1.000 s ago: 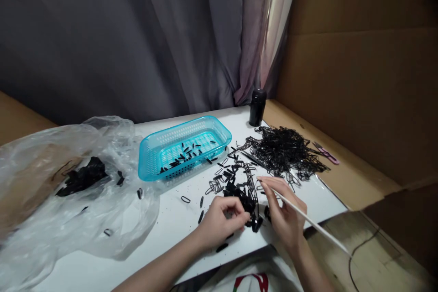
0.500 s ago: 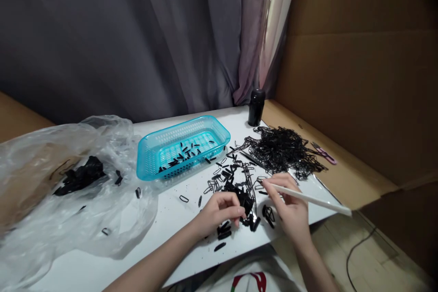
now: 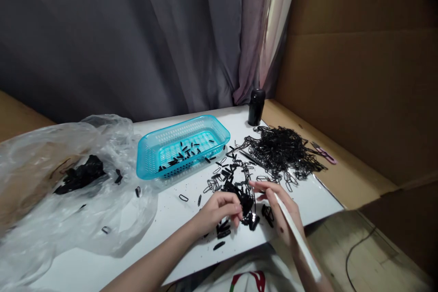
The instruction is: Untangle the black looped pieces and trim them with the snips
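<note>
My left hand [image 3: 222, 207] is closed over the near side of the small black pieces, fingers curled and thumb pressed in; whatever it holds is hidden. My right hand [image 3: 282, 212] holds a long white stick [image 3: 297, 232] against the thumb side, its other end slanting back over the wrist. The right fingertips reach to the right edge of a clump of black pieces [image 3: 242, 198] between the hands. Around it lie thin black loops [image 3: 212, 185] and solid slim black bits [image 3: 224, 233]. A small cluster of black loops [image 3: 268, 214] is beside the right hand.
A blue perforated basket [image 3: 147, 171] holds scattered black bits. To the right are a large tangled black heap [image 3: 282, 150], pink-handled scissors [image 3: 326, 155] and a black cylindrical container [image 3: 256, 107]. A clear plastic bag [image 3: 112, 219] spreads at left; a cardboard wall [image 3: 359, 77] stands at right.
My right hand has moved slightly left and down toward the clump, and the white stick has swung from pointing right to pointing back over the wrist. My left hand has barely moved.
</note>
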The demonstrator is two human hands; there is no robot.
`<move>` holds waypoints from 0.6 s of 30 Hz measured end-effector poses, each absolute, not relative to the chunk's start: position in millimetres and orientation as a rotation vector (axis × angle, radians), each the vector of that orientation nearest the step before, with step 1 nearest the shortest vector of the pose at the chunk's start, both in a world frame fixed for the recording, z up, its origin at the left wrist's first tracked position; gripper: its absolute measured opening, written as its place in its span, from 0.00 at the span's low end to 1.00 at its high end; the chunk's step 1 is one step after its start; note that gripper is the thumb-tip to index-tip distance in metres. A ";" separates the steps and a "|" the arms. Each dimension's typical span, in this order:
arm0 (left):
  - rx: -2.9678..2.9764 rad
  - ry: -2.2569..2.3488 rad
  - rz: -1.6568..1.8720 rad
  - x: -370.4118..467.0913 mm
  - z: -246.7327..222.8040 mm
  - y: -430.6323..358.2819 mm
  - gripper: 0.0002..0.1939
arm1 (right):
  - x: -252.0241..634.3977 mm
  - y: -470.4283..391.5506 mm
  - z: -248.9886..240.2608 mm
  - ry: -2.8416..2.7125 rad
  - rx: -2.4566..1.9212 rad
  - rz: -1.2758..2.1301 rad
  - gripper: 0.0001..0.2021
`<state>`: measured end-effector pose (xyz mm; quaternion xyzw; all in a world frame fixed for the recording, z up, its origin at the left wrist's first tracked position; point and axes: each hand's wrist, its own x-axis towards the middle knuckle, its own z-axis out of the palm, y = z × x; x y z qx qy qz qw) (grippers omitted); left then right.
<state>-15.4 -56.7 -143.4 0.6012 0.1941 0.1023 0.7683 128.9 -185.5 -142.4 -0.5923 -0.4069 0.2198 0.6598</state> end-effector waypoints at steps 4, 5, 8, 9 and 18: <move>1.332 0.411 0.230 -15.8 -143.2 -56.1 0.19 | 127.8 -181.7 -143.5 -1.039 -1.327 0.549 0.11; 1.340 0.408 0.228 -16.0 -142.9 -56.0 0.19 | 128.5 -181.0 -145.7 -1.066 -1.320 0.564 0.12; 1.356 0.404 0.218 -16.6 -142.3 -56.1 0.18 | 132.0 -180.0 -153.5 -1.162 -1.339 0.578 0.14; 1.359 0.404 0.215 -16.7 -142.1 -56.2 0.17 | 133.1 -179.9 -155.6 -1.185 -1.346 0.576 0.14; 1.365 0.408 0.196 -15.7 -142.0 -57.3 0.16 | 138.3 -182.4 -153.6 -1.407 -1.293 0.590 0.12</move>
